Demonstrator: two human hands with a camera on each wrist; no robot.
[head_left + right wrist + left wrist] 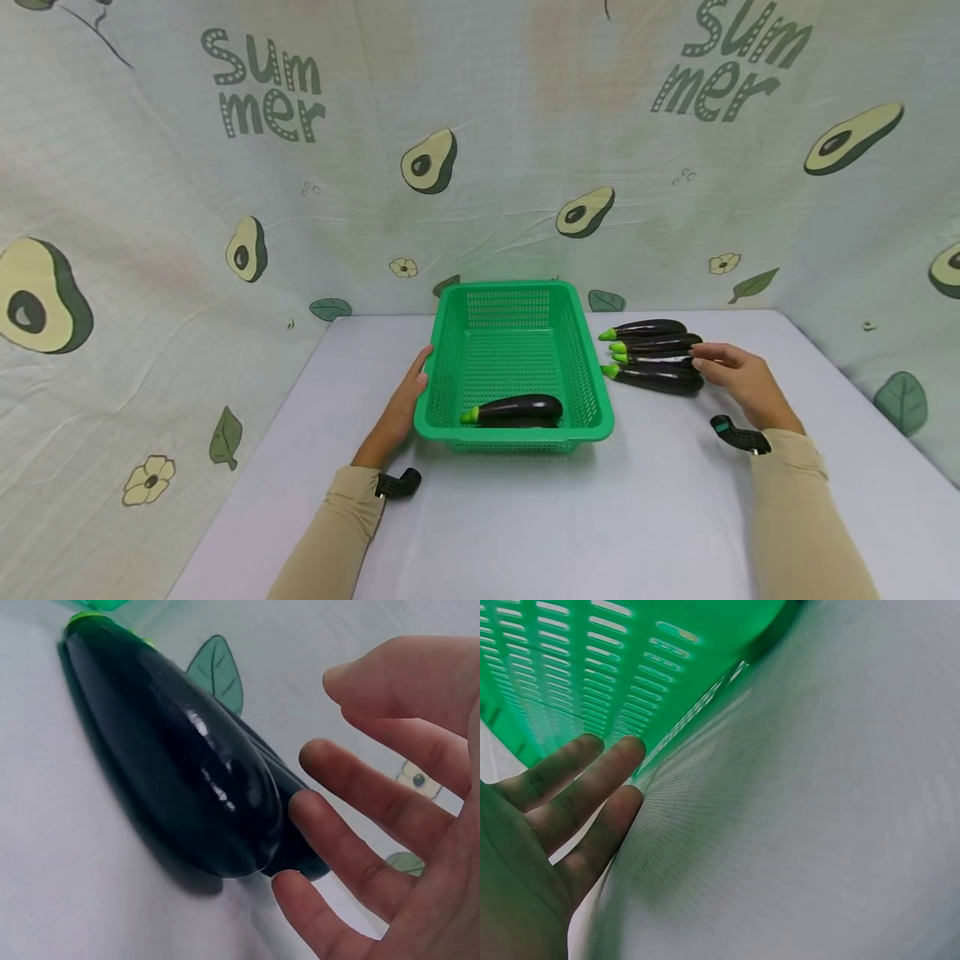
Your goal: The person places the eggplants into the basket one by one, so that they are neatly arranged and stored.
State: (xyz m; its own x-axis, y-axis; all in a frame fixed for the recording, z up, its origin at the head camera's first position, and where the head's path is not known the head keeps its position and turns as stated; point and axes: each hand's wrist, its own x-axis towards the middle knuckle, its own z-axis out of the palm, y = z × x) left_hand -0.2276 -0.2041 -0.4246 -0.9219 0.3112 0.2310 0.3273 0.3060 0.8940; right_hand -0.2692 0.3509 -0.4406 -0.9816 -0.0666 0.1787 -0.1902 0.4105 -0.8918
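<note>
Against the left wall of a green plastic basket [592,375], my left hand [401,408] rests with its fingers extended. In the left wrist view, three fingers [592,787] reach along the slotted basket side [592,667]. Two eggplants lie in the near end of the basket; the upper eggplant [525,407] partly covers the other. Right of the basket, several dark eggplants [652,379] lie side by side, green stems to the left. My right hand [746,387] is at their rounded ends, fingers spread and slightly bent. The right wrist view shows it beside a large glossy eggplant [172,750], gripping nothing.
A white cloth [585,525] covers the table. Behind and beside it hangs a curtain [495,225] printed with avocados, leaves and lettering. Each wrist wears a black camera mount [738,435].
</note>
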